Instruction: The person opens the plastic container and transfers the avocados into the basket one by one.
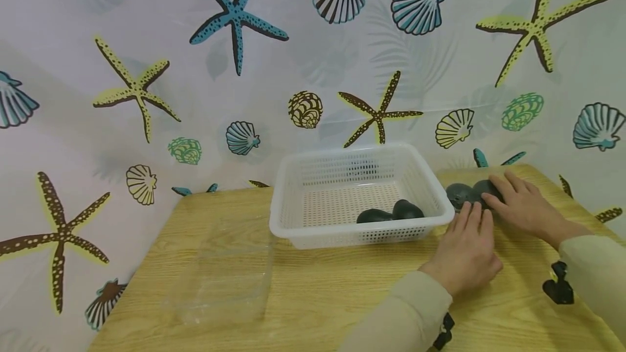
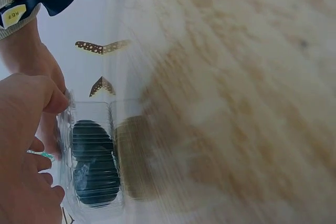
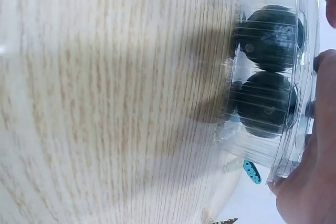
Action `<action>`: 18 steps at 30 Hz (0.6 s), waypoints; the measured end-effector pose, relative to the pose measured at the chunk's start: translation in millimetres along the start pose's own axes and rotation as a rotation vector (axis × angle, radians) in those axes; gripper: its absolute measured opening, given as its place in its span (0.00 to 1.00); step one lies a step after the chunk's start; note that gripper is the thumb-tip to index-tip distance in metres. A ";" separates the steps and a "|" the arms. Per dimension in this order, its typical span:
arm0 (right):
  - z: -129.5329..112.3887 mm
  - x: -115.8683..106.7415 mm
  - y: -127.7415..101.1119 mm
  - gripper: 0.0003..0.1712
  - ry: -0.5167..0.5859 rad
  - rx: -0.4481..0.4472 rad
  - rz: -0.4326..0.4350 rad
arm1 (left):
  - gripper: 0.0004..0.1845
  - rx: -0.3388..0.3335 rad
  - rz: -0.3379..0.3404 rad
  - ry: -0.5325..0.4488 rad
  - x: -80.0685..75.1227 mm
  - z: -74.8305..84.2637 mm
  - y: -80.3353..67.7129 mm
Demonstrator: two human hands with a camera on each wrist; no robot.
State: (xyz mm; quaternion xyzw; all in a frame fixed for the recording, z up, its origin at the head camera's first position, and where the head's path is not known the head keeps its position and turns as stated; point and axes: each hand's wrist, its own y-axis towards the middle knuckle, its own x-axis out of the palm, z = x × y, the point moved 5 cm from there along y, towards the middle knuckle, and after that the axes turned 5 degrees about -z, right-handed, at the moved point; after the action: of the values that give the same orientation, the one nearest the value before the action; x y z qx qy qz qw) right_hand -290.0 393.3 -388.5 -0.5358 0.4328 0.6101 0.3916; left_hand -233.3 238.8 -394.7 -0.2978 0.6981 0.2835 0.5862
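Note:
A clear plastic clamshell box (image 3: 262,153) holds two dark green avocados (image 3: 268,103) on the table's right side. Its ribbed wall also shows in the left wrist view, in front of the avocados (image 2: 95,179). My left hand (image 1: 467,254) touches the near edge of the box, its fingertips along the rim. Over the far right part lies my right hand (image 1: 525,208), fingers spread on the lid. In the right wrist view its fingertips press along the lid's rim, and the thumb is at a corner.
A white perforated basket (image 1: 283,200) stands left of the box with two more avocados (image 1: 407,209) in its front right corner. Another clear plastic container (image 1: 225,270) lies on the wooden table (image 1: 313,297) at left. Behind hangs a curtain (image 1: 274,96) printed with shells and starfish.

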 end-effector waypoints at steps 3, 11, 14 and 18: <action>-6.7 -0.4 -7.9 0.23 -0.177 -0.131 0.068 | 0.43 -0.001 0.010 0.041 1.0 1.4 0.0; -20.8 -3.2 -25.5 0.14 -0.268 -0.287 0.238 | 0.42 -0.032 0.054 0.115 -0.4 -1.2 -1.3; -23.4 -4.9 -31.1 0.26 -0.272 -0.325 0.284 | 0.42 -0.066 0.000 0.090 2.5 -2.1 0.0; -24.5 -6.6 -36.0 0.34 -0.258 -0.334 0.288 | 0.41 -0.111 -0.047 0.063 4.0 -4.9 0.8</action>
State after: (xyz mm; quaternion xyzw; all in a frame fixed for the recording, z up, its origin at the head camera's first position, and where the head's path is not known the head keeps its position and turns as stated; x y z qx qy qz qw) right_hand -247.6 381.4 -387.1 -0.4437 0.3443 0.7860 0.2584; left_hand -237.6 235.4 -397.8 -0.3551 0.6922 0.2985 0.5529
